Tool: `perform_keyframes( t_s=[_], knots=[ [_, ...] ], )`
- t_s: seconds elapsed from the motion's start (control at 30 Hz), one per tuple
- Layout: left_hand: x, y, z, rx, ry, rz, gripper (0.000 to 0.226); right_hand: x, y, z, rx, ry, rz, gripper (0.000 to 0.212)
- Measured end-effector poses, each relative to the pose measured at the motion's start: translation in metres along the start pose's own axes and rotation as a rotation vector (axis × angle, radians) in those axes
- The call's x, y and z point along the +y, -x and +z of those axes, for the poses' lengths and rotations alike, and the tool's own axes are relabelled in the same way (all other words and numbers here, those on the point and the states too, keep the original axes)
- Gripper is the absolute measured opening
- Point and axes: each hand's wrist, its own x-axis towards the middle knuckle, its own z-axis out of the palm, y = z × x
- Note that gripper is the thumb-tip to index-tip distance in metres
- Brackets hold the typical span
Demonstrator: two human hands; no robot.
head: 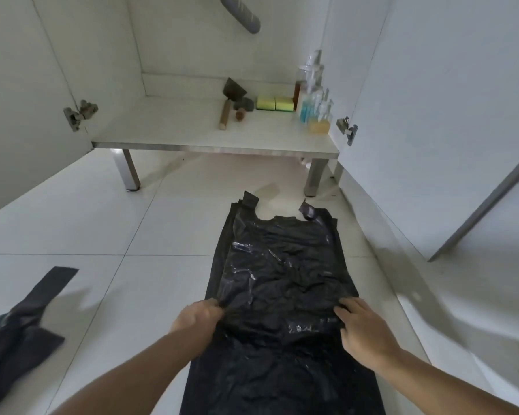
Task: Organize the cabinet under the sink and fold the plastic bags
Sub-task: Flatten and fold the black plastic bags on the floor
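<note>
The bag runs off the bottom edge, so its lower end is out of view. The second bag is cut by the left edge and blurry. Bottle labels are too small to read, and the pipe is chopped at the top.

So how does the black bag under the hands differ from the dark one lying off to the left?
The black bag lies spread flat, handles toward the cabinet; the dark bag lies bunched and partly folded. The left hand grips the black bag and the right hand rests on it; nothing touches the dark bag. Both lie on the floor tiles.
</note>
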Motion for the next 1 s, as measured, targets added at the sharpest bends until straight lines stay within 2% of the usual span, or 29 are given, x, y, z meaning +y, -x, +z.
perform_keyframes(
  t_s=[0.13, 0.33, 0.5, 0.57, 0.73, 0.83, 0.93, 1.0],
  knots=[
    [0.007, 0.016, 0.010, -0.040, -0.149, 0.043, 0.036, -0.012, 0.013, 0.008, -0.167, 0.027, -0.015, 0.042],
    [0.003, 0.035, 0.022, -0.041, -0.231, 0.101, 0.034, -0.011, 0.029, 0.016, -0.241, 0.112, -0.032, 0.043],
    [-0.007, 0.053, 0.024, 0.037, -0.202, 0.162, 0.026, 0.003, 0.049, 0.021, -0.187, 0.098, -0.007, 0.041],
    [-0.013, 0.062, 0.029, 0.061, -0.199, 0.203, 0.016, 0.011, 0.062, 0.025, -0.136, 0.117, -0.067, 0.041],
    [-0.016, 0.079, 0.041, 0.086, -0.190, 0.395, 0.017, 0.010, 0.091, 0.032, -0.098, 0.167, -0.245, 0.050],
    [-0.012, 0.091, 0.042, 0.075, -0.208, 0.468, 0.004, 0.010, 0.104, 0.038, -0.119, 0.177, -0.313, 0.043],
    [-0.006, 0.098, 0.039, 0.048, -0.187, 0.417, 0.031, 0.008, 0.111, 0.035, -0.180, 0.135, -0.300, 0.053],
    [0.003, 0.097, 0.035, 0.125, -0.135, 0.401, 0.032, 0.006, 0.111, 0.029, -0.221, 0.076, -0.269, 0.059]
  ],
)
